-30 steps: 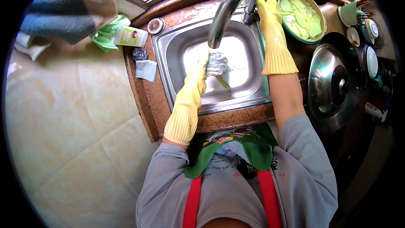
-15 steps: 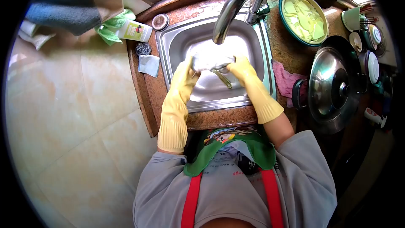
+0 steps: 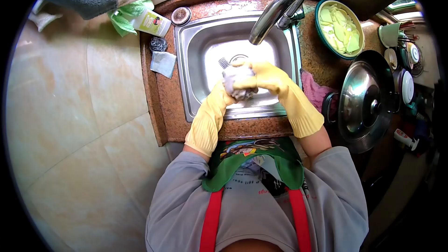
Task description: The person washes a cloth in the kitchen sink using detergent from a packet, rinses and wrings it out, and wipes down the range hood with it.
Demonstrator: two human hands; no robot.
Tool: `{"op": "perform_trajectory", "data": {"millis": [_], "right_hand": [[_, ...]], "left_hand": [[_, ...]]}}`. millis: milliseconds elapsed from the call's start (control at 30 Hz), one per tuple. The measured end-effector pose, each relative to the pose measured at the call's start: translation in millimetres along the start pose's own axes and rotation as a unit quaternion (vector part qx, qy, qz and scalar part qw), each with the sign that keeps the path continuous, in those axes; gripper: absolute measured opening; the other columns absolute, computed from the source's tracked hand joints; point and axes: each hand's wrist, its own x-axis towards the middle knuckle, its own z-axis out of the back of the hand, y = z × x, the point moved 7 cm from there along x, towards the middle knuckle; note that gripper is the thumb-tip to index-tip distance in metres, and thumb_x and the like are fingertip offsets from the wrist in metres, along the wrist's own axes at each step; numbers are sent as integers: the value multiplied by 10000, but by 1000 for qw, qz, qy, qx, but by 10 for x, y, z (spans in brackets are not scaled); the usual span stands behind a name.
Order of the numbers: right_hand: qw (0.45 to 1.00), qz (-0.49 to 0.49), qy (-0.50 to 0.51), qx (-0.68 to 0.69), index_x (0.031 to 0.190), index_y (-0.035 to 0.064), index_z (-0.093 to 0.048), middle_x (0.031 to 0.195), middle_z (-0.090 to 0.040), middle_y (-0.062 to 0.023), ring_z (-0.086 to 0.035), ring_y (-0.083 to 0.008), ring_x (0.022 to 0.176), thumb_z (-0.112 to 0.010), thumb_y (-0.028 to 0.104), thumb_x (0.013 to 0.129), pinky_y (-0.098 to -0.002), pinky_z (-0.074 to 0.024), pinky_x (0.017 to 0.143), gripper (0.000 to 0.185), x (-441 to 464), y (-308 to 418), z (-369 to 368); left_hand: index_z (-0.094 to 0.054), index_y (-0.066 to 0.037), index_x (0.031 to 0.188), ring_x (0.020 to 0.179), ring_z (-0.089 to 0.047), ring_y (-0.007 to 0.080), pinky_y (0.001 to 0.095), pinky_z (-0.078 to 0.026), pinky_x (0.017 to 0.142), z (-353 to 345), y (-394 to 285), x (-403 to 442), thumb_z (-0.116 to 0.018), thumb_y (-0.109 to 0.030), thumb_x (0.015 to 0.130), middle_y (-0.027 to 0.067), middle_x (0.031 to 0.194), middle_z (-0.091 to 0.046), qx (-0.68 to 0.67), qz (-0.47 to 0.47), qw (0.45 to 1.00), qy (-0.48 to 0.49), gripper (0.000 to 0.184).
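Observation:
Both my hands wear yellow rubber gloves and are over the steel sink [image 3: 196, 60]. Bunched between them is a wet-looking grey cloth [image 3: 235, 84]. My left hand [image 3: 218, 99] is closed on the cloth from below left. From the right, my right hand [image 3: 263, 75] curls its fingers over the same cloth and presses on it. A narrow thing with a dark, patterned end [image 3: 224, 62] sticks out above the cloth at its upper left; the rest of it is hidden, and its kind cannot be made out. Above the hands arches the chrome faucet [image 3: 282, 7].
Left of the sink lie a steel scrubber [image 3: 158, 44], a light blue cloth [image 3: 163, 64] and a labelled bottle [image 3: 153, 23]. To the right are a bowl of pale green slices [image 3: 339, 29], a pink cloth [image 3: 315, 91] and a lidded wok [image 3: 361, 105].
The cloth has gone from stretched out between my hands to bunched up, slightly lower. My hands have come closer together. A golden-green handle seen below the cloth is out of sight.

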Motion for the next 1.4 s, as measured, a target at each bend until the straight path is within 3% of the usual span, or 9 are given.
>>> {"op": "perform_trajectory", "data": {"millis": [67, 167, 533, 633, 700, 867, 1067, 1167, 1400], "right_hand": [[999, -6, -48, -10, 1401, -40, -547, 1193, -689, -137, -646, -169, 1071, -777, 123, 818, -288, -509, 961, 648, -9, -33, 152], [995, 13, -88, 38, 1400, -42, -547, 1189, -688, -143, -642, -186, 1077, -743, 103, 830, -300, -501, 979, 620, 113, -316, 303], [894, 54, 139, 422, 1603, 48, -299, 1615, -365, -189, -514, -311, 1367, -744, 13, 739, -406, -426, 1148, 973, 309, -565, 111], [913, 136, 228, 308, 1465, -12, -478, 1458, -528, -247, -590, -336, 1270, -714, 48, 774, -410, -481, 1089, 733, 572, -624, 201], [922, 87, 143, 349, 943, -47, -717, 939, -722, -173, -693, -266, 939, -674, 80, 763, -398, -520, 1012, 225, 495, -570, 121], [923, -20, 78, 376, 830, 28, -736, 774, -679, -161, -688, -254, 764, -622, 65, 759, -354, -560, 729, 140, 869, -1067, 156], [946, -158, -81, -273, 757, 14, -730, 622, -650, -101, -658, -252, 596, -649, 74, 776, -395, -550, 613, 103, 772, -893, 210], [940, -250, -231, -20, 891, -27, -751, 774, -719, -153, -704, -262, 713, -674, 72, 750, -403, -573, 677, 189, 666, -1161, 388], [805, 95, 161, 562, 1585, 4, -263, 1565, -367, -292, -384, -447, 1452, -831, 214, 762, -556, -365, 1180, 1022, 336, -589, 122]], "left_hand": [[-461, -97, 1427, 1216, -603, 339, 513, -498, 1079, -566, 169, -166, -561, -691, 937, 162, 1386, -573, 314, -56, 935, -153, 777], [-436, -125, 1471, 1279, -570, 348, 677, -459, 1048, -651, 363, -271, -721, -792, 668, 120, 1412, -558, 184, -23, 982, -23, 1082], [-443, 82, 1433, 1025, -700, 398, 436, -602, 872, -162, 369, -105, -705, -162, 887, 300, 1179, -642, 82, 20, 991, -106, 653], [-538, 90, 1312, 617, -512, 136, 260, -416, 582, -202, 420, -145, -679, -218, 941, 108, 813, -607, 135, 64, 978, -146, 502], [-568, 69, 1252, 615, -512, 127, 258, -405, 570, -208, 445, -120, -677, -241, 952, 91, 779, -600, 150, 81, 981, -93, 445], [-640, -25, 987, 470, -453, 118, 277, -353, 478, -43, 417, 14, -676, -273, 967, 32, 616, -552, 202, 130, 961, -136, 252], [-674, -74, 898, 449, -462, 149, 292, -350, 444, 590, 176, -1, -706, -207, 894, 34, 627, -588, 423, 80, 829, -358, 137], [-688, -73, 906, 469, -477, 147, 297, -355, 446, 294, 186, -61, -704, -190, 877, 37, 646, -603, 454, 76, 808, -368, 122], [-656, -95, 1147, 466, -398, 102, 270, -315, 466, -163, 554, -100, -633, -184, 918, 46, 724, -553, 124, 145, 978, -90, 247]]}}
